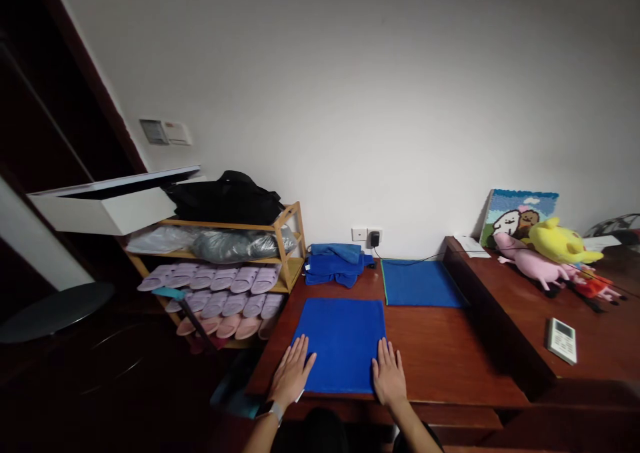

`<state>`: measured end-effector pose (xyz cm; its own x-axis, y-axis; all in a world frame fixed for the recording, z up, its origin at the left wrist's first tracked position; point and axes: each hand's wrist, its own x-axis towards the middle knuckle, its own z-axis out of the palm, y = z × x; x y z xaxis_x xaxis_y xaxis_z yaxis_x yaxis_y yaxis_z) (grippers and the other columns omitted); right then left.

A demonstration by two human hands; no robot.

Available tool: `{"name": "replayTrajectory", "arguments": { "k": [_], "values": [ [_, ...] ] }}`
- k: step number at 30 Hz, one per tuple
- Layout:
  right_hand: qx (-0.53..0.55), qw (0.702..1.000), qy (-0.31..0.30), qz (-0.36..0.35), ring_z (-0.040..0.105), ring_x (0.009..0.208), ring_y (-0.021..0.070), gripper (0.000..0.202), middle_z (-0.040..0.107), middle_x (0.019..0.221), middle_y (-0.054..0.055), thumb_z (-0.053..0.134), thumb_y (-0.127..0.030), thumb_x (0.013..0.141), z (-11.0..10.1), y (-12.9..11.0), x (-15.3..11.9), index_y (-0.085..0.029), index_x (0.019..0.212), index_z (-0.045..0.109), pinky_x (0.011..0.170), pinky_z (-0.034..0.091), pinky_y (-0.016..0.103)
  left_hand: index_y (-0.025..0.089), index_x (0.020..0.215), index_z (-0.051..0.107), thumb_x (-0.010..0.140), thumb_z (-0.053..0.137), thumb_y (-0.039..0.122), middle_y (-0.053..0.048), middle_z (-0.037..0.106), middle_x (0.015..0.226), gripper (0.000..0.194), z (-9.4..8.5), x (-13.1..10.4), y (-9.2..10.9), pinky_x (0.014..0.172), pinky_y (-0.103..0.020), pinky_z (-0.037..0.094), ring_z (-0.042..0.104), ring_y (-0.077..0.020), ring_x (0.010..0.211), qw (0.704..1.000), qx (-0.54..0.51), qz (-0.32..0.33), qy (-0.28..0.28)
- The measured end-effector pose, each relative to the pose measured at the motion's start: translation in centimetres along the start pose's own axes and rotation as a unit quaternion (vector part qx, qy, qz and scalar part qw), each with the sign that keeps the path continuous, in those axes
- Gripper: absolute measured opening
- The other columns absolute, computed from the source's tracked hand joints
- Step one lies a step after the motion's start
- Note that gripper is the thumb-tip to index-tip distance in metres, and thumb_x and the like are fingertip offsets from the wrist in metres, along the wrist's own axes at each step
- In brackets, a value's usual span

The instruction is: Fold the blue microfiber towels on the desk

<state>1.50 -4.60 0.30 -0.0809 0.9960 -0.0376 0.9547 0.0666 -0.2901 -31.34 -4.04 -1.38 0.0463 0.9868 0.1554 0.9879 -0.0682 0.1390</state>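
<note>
A bright blue cloth (345, 339) lies spread flat on the reddish-brown wooden table (440, 353). My left hand (293, 371) rests flat over its left edge near the front corner, fingers stretched out. On the opposite side, my right hand (389, 373) lies flat at the cloth's right edge, fingers extended and pointing away from me. Neither hand grips anything. Behind this cloth sits a crumpled pile of blue cloths (334, 269) against the wall. A second flat blue cloth (423, 283) with a green left edge lies at the back right.
Left of the table stands a wooden rack (286, 259) with rows of slippers (220, 279) and a black bag (227, 199) on top. A black plug (375, 238) trails a cable. On the raised right surface are plush toys (537, 266) and a white handheld device (562, 339).
</note>
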Motion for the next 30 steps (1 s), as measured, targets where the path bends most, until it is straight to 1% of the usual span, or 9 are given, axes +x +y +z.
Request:
{"name": "replayTrajectory", "arguments": {
  "k": [4,10,14,16,19,22,24,27,30],
  "values": [
    [0.002,1.0,0.007,0.012,0.017,0.157,0.0237,0.066,0.02,0.168,0.004,0.015,-0.047,0.104,0.0,-0.1,0.1,-0.016,0.161,0.025,0.128,0.012,0.048,0.019,0.161,0.026,0.103,0.023,0.06,-0.008,0.031,0.167,0.071,0.2,-0.4,0.3,0.127,-0.048,0.025,0.027,-0.0235,0.155,1.0,-0.002,0.004,0.002],
    [0.003,1.0,-0.007,0.011,0.015,0.157,0.0229,0.066,0.018,0.169,0.004,0.013,-0.044,0.105,-2.1,-0.9,3.0,-0.013,0.162,0.021,0.128,0.011,0.045,0.018,0.16,0.029,0.103,0.022,0.061,-0.007,0.029,0.167,0.072,-0.4,-0.8,0.0,0.127,-0.047,0.025,0.027,-0.023,0.155,1.0,-0.002,-0.007,-0.014],
    [0.001,1.0,-0.01,0.008,0.013,0.158,0.0226,0.066,0.017,0.169,0.005,0.018,-0.044,0.104,-1.7,-1.0,3.9,-0.013,0.162,0.021,0.128,0.009,0.045,0.019,0.161,0.026,0.103,0.025,0.061,-0.008,0.031,0.167,0.072,-0.9,-0.1,1.4,0.127,-0.048,0.025,0.029,-0.0242,0.155,1.0,0.003,0.008,0.026],
    [0.008,1.0,0.003,0.004,0.012,0.158,0.0222,0.066,0.017,0.17,0.005,0.017,-0.045,0.104,-1.1,-0.8,3.9,-0.013,0.162,0.02,0.128,0.008,0.044,0.02,0.162,0.023,0.104,0.025,0.058,-0.006,0.029,0.168,0.07,-0.8,0.9,4.3,0.128,-0.048,0.024,0.027,-0.0239,0.155,0.997,-0.004,0.059,0.04],
    [0.012,1.0,0.004,0.0,0.011,0.158,0.0227,0.065,0.017,0.17,0.005,0.016,-0.042,0.104,-0.5,-0.4,3.9,-0.013,0.162,0.021,0.128,0.007,0.045,0.023,0.163,0.02,0.105,0.023,0.054,-0.004,0.029,0.168,0.066,-0.1,3.0,11.2,0.128,-0.045,0.026,0.027,-0.0225,0.155,0.986,-0.041,0.163,0.009],
    [0.014,1.0,-0.007,-0.021,0.009,0.158,0.0226,0.062,0.014,0.17,0.003,0.021,-0.037,0.102,-0.3,0.0,4.0,-0.018,0.162,0.023,0.128,0.006,0.047,0.021,0.163,0.02,0.106,0.017,0.051,-0.006,0.029,0.168,0.065,1.1,4.8,17.7,0.127,-0.046,0.027,0.028,-0.0221,0.155,0.98,-0.08,0.181,-0.033],
    [0.015,0.999,-0.013,-0.033,0.008,0.158,0.022,0.062,0.013,0.17,0.001,0.024,-0.034,0.101,-0.2,0.1,4.2,-0.021,0.162,0.023,0.128,0.005,0.047,0.019,0.162,0.023,0.105,0.014,0.052,-0.007,0.031,0.167,0.066,1.8,5.3,19.8,0.128,-0.046,0.025,0.027,-0.0223,0.155,0.98,-0.089,0.168,-0.055],
    [0.016,1.0,-0.004,-0.018,0.009,0.158,0.0214,0.063,0.014,0.17,0.002,0.022,-0.035,0.102,-0.1,0.1,4.3,-0.018,0.162,0.022,0.128,0.006,0.046,0.019,0.162,0.025,0.104,0.016,0.055,-0.007,0.03,0.168,0.069,2.3,5.4,18.4,0.128,-0.046,0.022,0.025,-0.0233,0.156,0.986,-0.078,0.136,-0.053],
    [0.021,1.0,0.016,0.0,0.012,0.158,0.0212,0.063,0.017,0.169,0.003,0.018,-0.038,0.103,-0.2,-0.1,4.2,-0.015,0.162,0.022,0.128,0.008,0.044,0.021,0.162,0.023,0.104,0.018,0.057,-0.007,0.029,0.168,0.069,2.1,5.1,13.1,0.128,-0.048,0.022,0.025,-0.024,0.156,0.993,-0.053,0.097,-0.03]
  ]
}}
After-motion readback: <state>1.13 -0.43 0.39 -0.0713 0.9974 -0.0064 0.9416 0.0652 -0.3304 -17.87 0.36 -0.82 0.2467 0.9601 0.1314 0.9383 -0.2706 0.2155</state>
